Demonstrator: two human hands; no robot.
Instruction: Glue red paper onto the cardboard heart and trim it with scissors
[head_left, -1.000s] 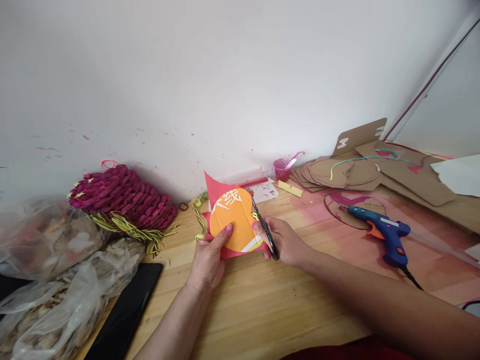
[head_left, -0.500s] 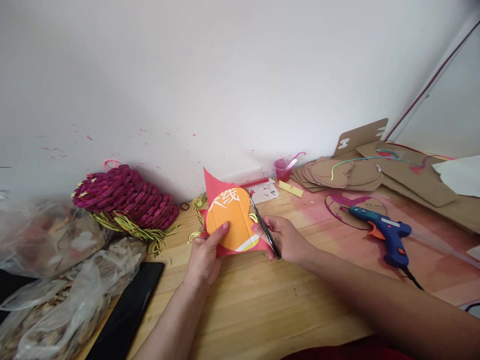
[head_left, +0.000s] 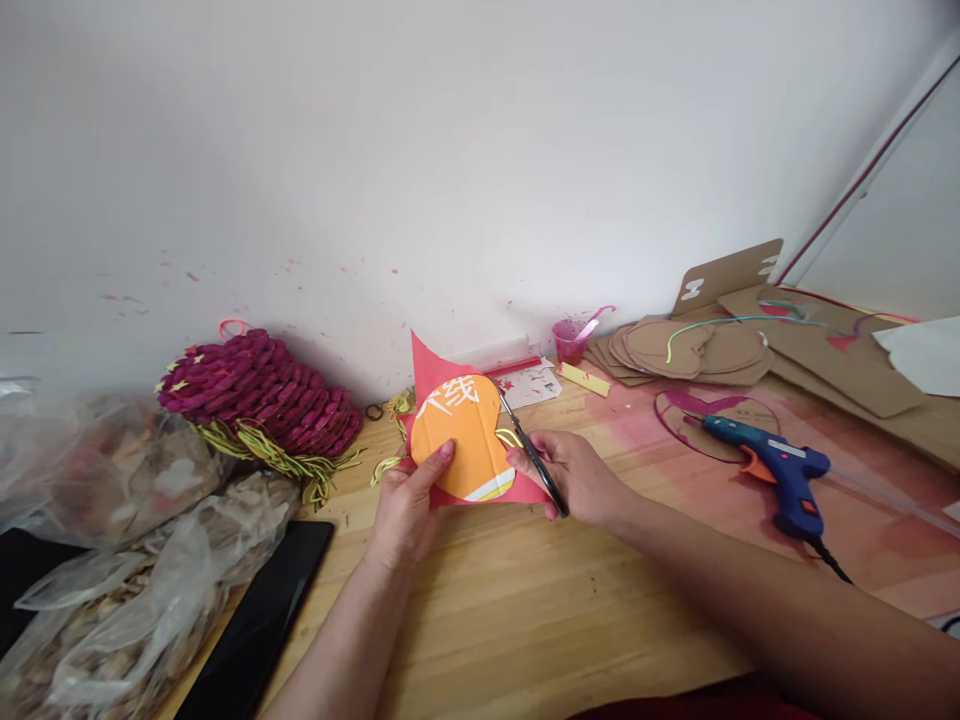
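An orange cardboard heart (head_left: 466, 440) with white lettering lies against a larger piece of red paper (head_left: 429, 368), whose corners stick out past its edge. My left hand (head_left: 409, 505) grips both at the lower left, thumb pressed on the orange face. In my right hand (head_left: 574, 475) is a pair of dark-handled scissors (head_left: 541, 468), blades pointing up and left along the heart's right edge. Fingertips of that hand also touch the lower right of the sheet. A yellow loop of cord (head_left: 508, 437) shows near the blades.
A blue hot glue gun (head_left: 787, 470) lies on a heart-outlined cardboard piece at right, behind it stacked cardboard hearts (head_left: 652, 348). A pink-stained cup (head_left: 570, 342) stands by the wall. At left are a purple braided bundle (head_left: 262, 395), plastic bags (head_left: 150, 600) and a black slab (head_left: 259, 620).
The view has shifted slightly, moving the surroundings a little to the right. My right hand and the scissors sit slightly farther right, and a bit more red paper shows at lower right.
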